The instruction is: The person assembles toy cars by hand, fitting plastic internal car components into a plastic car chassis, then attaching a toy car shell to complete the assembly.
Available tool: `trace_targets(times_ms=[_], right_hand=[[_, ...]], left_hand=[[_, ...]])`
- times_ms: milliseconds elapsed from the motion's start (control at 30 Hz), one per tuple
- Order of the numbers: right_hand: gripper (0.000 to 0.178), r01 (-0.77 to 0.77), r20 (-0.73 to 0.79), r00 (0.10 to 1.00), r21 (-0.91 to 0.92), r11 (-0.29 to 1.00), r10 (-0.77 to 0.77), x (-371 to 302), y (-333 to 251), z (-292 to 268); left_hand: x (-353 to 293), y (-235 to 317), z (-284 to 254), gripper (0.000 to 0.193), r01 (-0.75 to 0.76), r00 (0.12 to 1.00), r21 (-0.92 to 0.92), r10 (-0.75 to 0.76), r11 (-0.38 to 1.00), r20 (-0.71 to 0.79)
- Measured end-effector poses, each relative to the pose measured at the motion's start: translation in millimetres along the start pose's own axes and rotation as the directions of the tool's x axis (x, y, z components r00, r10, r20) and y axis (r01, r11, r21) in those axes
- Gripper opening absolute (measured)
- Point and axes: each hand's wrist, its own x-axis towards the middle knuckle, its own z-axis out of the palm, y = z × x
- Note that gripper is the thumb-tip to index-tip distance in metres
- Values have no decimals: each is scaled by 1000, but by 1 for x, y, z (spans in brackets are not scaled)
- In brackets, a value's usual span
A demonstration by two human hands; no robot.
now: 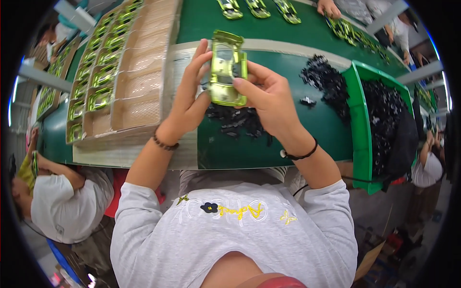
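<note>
A shiny lime-green toy car body [226, 72] is held up over the workbench, seen from its roof side. My right hand [273, 98] grips it from the right, thumb on top and fingers along its side. My left hand [188, 96] is at the car body's left edge, its fingers stretched upward and apart; the thumb tip passes partly behind the body. Below the car body, a pile of small black plastic parts [237, 122] lies on the green bench top, partly hidden by it.
A partitioned cardboard tray [139, 91] at left holds rows of green car bodies. To the right stand a heap of black parts [326, 84] and a green bin [361, 129] filled with more. Car bodies [258, 8] lie on the far green belt [201, 24]. A co-worker's hand [328, 7] reaches in there.
</note>
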Motion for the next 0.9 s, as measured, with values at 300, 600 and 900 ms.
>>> trace_targets(times_ms=[300,600,900], right_hand=[[33,351,392,913,-620,702,-111,-45,-24,-10],[16,18,120,924,-962,-271,-363,-58,-3,-131],[22,270,256,877,-962,-23,-406,-37,-31,-82]], left_hand=[[-2,-6,5,65,-325,936,221,347,919,-66],[-3,5,-5,48,339,876,-939,-382,52,295],[-1,9,6,46,379,830,-866,-533,325,163]])
